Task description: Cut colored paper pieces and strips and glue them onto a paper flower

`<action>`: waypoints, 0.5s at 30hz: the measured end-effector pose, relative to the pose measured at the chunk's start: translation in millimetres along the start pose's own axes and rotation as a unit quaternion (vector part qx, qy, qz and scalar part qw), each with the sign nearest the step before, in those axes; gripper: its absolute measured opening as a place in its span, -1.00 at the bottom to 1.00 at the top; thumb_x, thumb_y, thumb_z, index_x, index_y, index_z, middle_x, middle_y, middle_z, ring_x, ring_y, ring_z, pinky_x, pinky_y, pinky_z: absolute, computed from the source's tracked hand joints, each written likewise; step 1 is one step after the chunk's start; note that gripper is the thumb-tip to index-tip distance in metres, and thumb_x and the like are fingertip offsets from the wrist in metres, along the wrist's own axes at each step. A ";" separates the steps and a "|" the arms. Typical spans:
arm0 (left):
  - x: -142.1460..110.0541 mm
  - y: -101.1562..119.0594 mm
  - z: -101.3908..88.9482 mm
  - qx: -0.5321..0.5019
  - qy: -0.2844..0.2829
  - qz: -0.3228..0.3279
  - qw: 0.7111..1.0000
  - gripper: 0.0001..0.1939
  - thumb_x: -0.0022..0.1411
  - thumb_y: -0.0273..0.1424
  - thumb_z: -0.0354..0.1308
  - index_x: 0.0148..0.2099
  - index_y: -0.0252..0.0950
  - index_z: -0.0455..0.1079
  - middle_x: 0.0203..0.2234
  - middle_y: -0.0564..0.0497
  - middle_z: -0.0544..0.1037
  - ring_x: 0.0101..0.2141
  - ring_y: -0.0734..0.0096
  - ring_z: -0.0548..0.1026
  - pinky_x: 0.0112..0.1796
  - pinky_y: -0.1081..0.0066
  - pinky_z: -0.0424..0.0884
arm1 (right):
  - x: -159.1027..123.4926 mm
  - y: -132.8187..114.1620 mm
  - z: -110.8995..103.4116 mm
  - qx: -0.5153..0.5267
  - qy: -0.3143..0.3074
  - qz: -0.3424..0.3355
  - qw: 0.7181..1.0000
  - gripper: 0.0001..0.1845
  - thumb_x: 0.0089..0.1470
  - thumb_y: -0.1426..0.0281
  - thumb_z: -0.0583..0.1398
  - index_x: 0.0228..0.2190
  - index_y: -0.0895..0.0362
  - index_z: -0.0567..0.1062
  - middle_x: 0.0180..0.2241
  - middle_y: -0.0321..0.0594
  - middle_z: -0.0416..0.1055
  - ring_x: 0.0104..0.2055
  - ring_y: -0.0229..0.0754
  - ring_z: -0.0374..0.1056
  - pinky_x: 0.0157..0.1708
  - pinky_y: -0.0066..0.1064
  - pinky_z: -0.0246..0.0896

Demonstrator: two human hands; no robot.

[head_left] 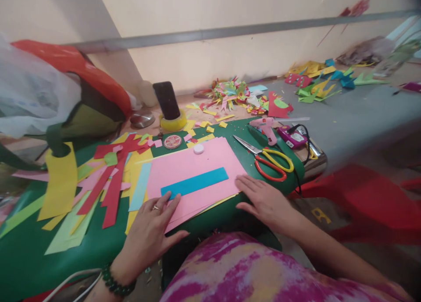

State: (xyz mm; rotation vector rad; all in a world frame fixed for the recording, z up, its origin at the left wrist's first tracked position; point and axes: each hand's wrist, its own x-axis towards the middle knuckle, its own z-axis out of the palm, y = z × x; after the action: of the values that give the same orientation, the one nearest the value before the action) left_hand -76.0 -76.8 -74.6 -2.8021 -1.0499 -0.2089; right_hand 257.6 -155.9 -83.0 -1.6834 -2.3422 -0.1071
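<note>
A blue paper strip (197, 181) lies slantwise on a stack of pink paper sheets (184, 164). My left hand (153, 221) is open, its fingertips at the strip's left end and its thumb apart, over the stack's lower left corner. At the stack's right edge, my right hand (259, 201) rests open with fingers stretched out, near the pink sheet and off the strip. A small white round cap (198, 149) sits on the stack's upper part. Scissors (265, 157) with one yellow and one red handle lie right of the stack, above my right hand.
Red, yellow and green paper strips (112, 183) spread over the green mat (108, 245) on the left. A phone (166, 99) leans in a yellow tape roll (173, 121). A pink glue gun (268, 129) and a purple power socket (291, 136) lie at the right; paper scraps (226, 94) pile behind.
</note>
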 end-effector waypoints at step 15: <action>21.2 3.2 -15.0 -0.044 -0.012 -0.034 0.998 -0.45 0.40 -0.07 -0.17 0.06 -0.29 0.50 -0.12 -0.24 0.55 -0.12 0.06 0.50 -0.11 0.13 0.44 | 72.0 -53.0 17.0 0.126 -0.099 -0.136 0.978 -0.03 0.08 -0.17 0.10 0.26 0.30 0.20 0.30 0.19 0.11 0.36 0.11 -0.01 0.25 0.01 0.01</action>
State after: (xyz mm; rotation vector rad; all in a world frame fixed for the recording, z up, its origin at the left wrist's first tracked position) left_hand -59.3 -68.3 -56.4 -2.8547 -1.1713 -0.2352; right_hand 183.5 -103.3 -76.9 -1.3026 -2.5916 0.3088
